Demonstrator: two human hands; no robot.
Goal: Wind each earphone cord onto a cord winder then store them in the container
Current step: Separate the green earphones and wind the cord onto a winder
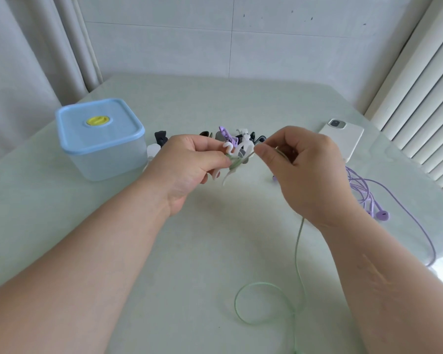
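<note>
Green cord (296, 249) is best kept taut by the right grip (307, 169) pinching it, while the white winder (228, 146) is held steady in the clenched left grip (187, 164).

Lidded container (100, 139) left, phone (343, 141) right

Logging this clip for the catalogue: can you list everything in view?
table: one, pale green, below the wall
container: one, clear with blue lid on, table's left
spare winders: several, black, purple, white, heaped mid-table
phone: one, white, far right, camera side up
purple earphones: one set, purple, loose at right
white winder: one, white, held above mid-table
green cord: one, green, from the winder down to a loop near the front
left hand: grips white winder
right hand: pinches green cord
</note>
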